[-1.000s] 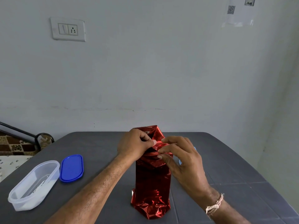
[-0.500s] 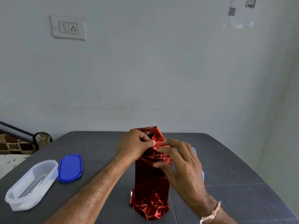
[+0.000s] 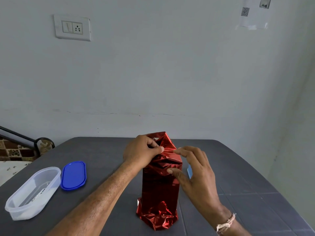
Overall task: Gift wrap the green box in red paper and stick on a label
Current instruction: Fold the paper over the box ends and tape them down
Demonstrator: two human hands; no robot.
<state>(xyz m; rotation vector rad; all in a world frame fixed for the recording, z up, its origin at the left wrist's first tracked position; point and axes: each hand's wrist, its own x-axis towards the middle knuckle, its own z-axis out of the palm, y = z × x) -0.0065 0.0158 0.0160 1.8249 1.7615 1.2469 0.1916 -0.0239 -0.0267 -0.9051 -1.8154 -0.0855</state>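
Observation:
A tall box stands upright in the middle of the dark table, fully covered in shiny red paper (image 3: pixel 160 189); no green shows. The paper is crumpled at the base and gathered into loose folds at the top. My left hand (image 3: pixel 141 154) pinches the folded paper near the top between thumb and fingers. My right hand (image 3: pixel 196 174) is beside the box on the right, fingers spread and slightly bent, thumb touching the red paper on the upper side, fingertips near the top fold. No label is visible.
A clear plastic tub (image 3: pixel 32 193) and its blue lid (image 3: pixel 73 175) lie at the left of the grey table (image 3: pixel 247 193). A light blue object (image 3: pixel 189 171) peeks out behind my right hand. A wall stands just behind the table.
My right hand has loosened off the top folds and opened, its fingers lifting away to the right while the thumb stays on the paper. My left hand keeps its pinch.

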